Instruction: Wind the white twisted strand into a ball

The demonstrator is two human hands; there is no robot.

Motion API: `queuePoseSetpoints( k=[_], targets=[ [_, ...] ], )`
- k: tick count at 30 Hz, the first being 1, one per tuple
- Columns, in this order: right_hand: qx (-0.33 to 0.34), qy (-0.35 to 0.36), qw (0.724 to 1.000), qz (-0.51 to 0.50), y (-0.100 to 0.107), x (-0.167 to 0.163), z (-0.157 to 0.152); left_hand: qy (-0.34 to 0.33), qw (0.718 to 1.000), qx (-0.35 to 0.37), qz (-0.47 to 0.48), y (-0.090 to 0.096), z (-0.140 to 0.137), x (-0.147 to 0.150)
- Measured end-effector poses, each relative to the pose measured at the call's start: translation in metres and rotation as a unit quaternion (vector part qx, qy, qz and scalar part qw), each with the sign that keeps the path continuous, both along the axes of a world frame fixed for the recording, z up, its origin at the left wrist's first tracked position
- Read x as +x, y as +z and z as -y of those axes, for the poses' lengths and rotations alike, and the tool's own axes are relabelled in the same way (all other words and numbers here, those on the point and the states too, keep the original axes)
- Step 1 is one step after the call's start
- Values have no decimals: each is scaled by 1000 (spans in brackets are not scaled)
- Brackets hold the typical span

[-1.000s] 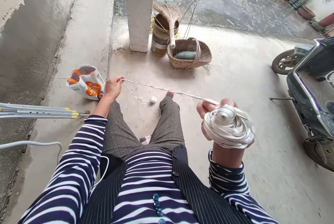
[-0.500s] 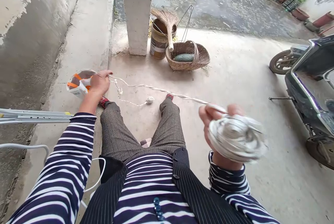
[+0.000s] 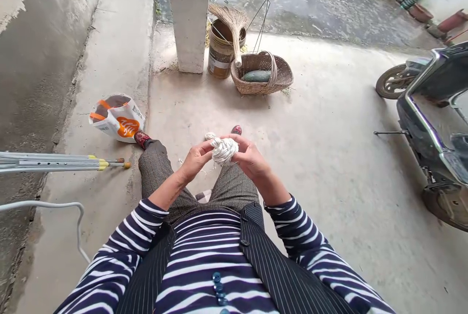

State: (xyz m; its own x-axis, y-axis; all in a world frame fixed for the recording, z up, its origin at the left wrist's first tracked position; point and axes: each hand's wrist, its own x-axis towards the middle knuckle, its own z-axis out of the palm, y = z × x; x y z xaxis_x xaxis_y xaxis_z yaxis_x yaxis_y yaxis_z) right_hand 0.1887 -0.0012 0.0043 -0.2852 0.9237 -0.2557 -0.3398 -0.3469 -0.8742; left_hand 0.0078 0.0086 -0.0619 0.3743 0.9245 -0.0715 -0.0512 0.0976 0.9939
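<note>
The person's left hand (image 3: 195, 160) and right hand (image 3: 253, 160) pinch a white cord bundle (image 3: 224, 152) between them, seemingly mostly wound, with loose strands (image 3: 204, 172) near left yet unwound.

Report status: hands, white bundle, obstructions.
Left hand and right hand both holding white bundle. Bundle wound, off the floor. Nothing seen blocking hands; bag by left shoe.

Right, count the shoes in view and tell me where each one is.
2: the left shoe is by the white bag; the right shoe, partly hidden, shows just beyond the right hand. No others show.
</note>
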Motion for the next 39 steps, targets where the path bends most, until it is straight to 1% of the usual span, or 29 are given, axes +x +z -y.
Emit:
queuePoseSetpoints(
  k=[3,7,9,11,14,16,18,20,22,24,25,27,29,30,32,34,36,39],
  targets=[
    [-14,0,1000,-3,0,3,0,-5,996,26,-81,-12,8,-7],
    [-13,0,1000,20,-5,5,0,-21,980,78,-183,-30,15,-16],
    [-7,-13,999,35,-10,4,-1,-38,966,109,-231,-34,21,-19],
    [12,-37,998,54,-17,4,-6,-58,951,138,-270,-33,29,-21],
    [72,-96,984,132,-33,5,-17,-77,928,179,-316,-22,41,-25],
    [106,-138,962,211,-47,6,-25,-91,912,209,-340,-10,47,-27],
    [124,-160,937,286,-62,7,-30,-114,896,241,-356,3,50,-30],
    [145,-162,911,350,-73,4,-30,-133,877,275,-370,15,49,-31],
    [178,-147,888,399,-81,0,-25,-130,857,313,-388,26,42,-33],
    [214,-112,873,423,-85,-6,-18,-109,837,350,-406,35,31,-36],
    [228,-87,872,425,-86,-8,-14,-96,827,367,-415,38,24,-38],
    [237,-29,881,409,-85,-12,-7,-77,808,395,-430,42,10,-42],
    [213,33,908,360,-83,-13,-1,-72,801,406,-435,41,-3,-45],
    [192,63,925,321,-81,-12,0,-76,804,403,-430,40,-8,-46],
    [142,110,957,230,-77,-11,3,-82,824,380,-412,33,-16,-47],
    [98,128,976,145,-72,-10,5,-77,852,338,-392,25,-20,-47],
    [68,124,986,88,-67,-9,9,-65,875,296,-378,15,-21,-47],
    [45,99,993,36,-59,-9,15,-60,895,261,-358,2,-21,-46]
  ],
)
